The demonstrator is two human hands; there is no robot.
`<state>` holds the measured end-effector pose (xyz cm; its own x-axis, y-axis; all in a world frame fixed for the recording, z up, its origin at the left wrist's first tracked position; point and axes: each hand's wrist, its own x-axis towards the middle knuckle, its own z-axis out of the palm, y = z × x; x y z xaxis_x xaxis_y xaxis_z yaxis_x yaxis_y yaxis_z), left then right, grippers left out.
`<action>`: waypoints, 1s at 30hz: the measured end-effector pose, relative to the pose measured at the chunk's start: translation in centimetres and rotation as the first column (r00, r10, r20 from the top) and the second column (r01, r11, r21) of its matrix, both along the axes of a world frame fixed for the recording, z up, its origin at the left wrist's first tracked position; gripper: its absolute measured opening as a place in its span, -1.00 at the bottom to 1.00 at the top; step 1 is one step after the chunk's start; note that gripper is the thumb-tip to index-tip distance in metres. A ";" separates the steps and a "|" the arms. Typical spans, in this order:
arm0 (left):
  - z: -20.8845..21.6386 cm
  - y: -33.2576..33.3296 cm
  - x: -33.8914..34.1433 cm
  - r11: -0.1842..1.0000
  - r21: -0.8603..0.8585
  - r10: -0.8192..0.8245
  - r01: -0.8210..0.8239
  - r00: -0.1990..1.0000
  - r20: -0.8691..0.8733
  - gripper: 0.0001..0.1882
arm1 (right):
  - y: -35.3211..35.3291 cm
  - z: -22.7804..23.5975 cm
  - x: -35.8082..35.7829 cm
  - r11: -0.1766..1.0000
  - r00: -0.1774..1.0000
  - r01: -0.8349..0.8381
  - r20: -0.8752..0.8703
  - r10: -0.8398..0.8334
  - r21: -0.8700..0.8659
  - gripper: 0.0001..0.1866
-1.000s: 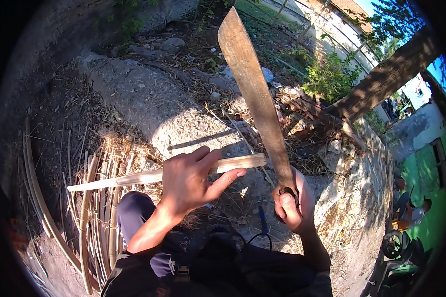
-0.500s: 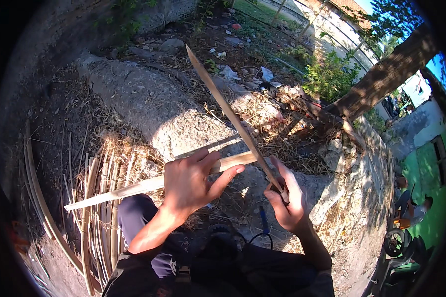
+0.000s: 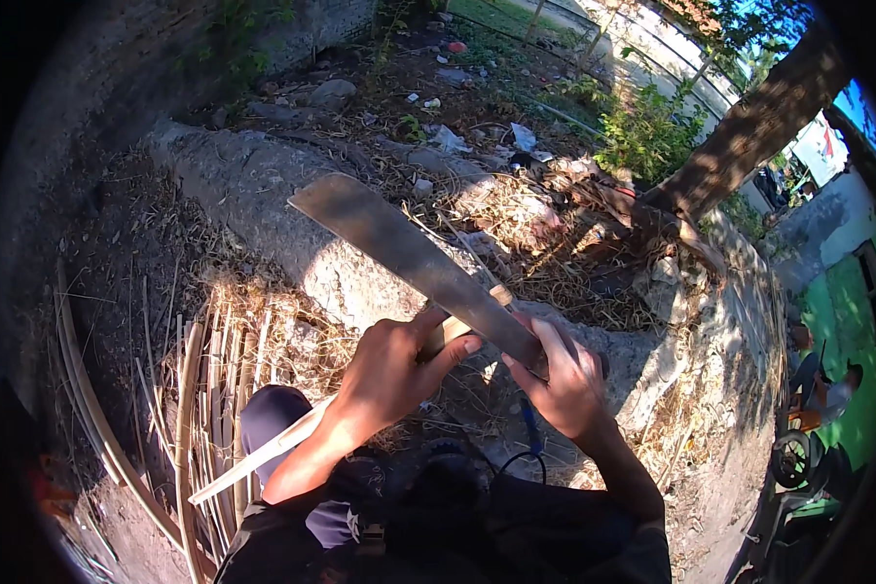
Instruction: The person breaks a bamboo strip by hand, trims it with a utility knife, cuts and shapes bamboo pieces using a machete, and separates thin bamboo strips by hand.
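Note:
A pale split bamboo strip [image 3: 274, 446] slants up from the lower left, and my left hand [image 3: 384, 375] is closed round it near its upper end. My right hand [image 3: 566, 384] grips a machete [image 3: 399, 255] at the base of its broad, dull blade. The blade's flat side faces up, and its squared tip points to the far left. It lies across the strip just beyond my left fingers, with the strip's cut end showing past the far edge. Whether the blade bites into the bamboo cannot be seen. My right fingers cover the handle.
Several long bamboo strips [image 3: 190, 419] lie at the left beside my knee. A rough stone ledge [image 3: 243, 180] runs across in front, with dry grass and litter behind it. A leaning tree trunk [image 3: 764, 122] stands right, a person [image 3: 835, 394] and a motorbike [image 3: 793, 462] beyond.
The machete has turned from edge-on to showing its flat side, its tip swinging left and lower. My left hand has moved right and nearer, and the strip has tilted more steeply.

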<state>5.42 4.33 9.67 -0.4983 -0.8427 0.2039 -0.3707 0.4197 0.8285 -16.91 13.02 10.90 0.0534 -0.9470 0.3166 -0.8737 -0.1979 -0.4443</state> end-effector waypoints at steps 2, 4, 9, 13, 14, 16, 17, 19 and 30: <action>0.5 0.1 -0.3 0.998 0.023 -0.054 0.053 0.997 0.046 -0.58 | 0.2 -0.7 -0.8 1.000 1.000 0.007 0.011 -0.007 0.007 -0.45; 0.7 0.0 -0.7 0.988 0.098 -0.111 0.119 0.990 -0.084 -0.56 | 0.2 -1.5 -1.3 1.000 1.000 0.011 0.023 -0.012 0.017 -0.48; -2.1 -1.3 -1.2 0.958 0.237 -0.162 0.161 0.987 -0.014 -0.51 | 0.1 -2.6 -1.9 1.000 1.000 -0.003 0.008 0.003 0.024 -0.49; -3.8 -2.0 -1.6 0.941 0.272 -0.177 0.203 0.977 -0.116 -0.53 | -0.3 -4.2 -2.4 0.999 0.999 -0.033 0.023 0.033 0.022 -0.47; -3.9 -2.2 -1.5 0.921 0.312 -0.206 0.233 0.971 -0.118 -0.53 | -0.3 -4.1 -2.3 0.999 1.000 -0.016 -0.011 0.016 0.051 -0.48; -3.9 -2.1 -1.6 0.916 0.327 -0.201 0.231 0.972 -0.123 -0.54 | -0.4 -4.0 -2.3 0.997 0.999 0.006 -0.043 -0.003 0.081 -0.48; -4.0 -2.1 -1.8 0.911 0.343 -0.194 0.229 0.972 -0.134 -0.55 | -0.4 -3.9 -2.3 0.994 0.998 0.022 -0.067 -0.014 0.111 -0.49; -4.7 -2.3 -1.8 0.901 0.369 -0.181 0.228 0.971 -0.159 -0.55 | -0.6 -3.9 -2.3 0.990 0.996 0.036 -0.084 -0.024 0.140 -0.50; -5.4 -2.2 -2.1 0.933 0.199 -0.255 0.300 0.941 -0.221 -0.38 | -0.5 -5.5 -2.9 0.993 0.997 0.038 -0.070 -0.030 0.115 -0.53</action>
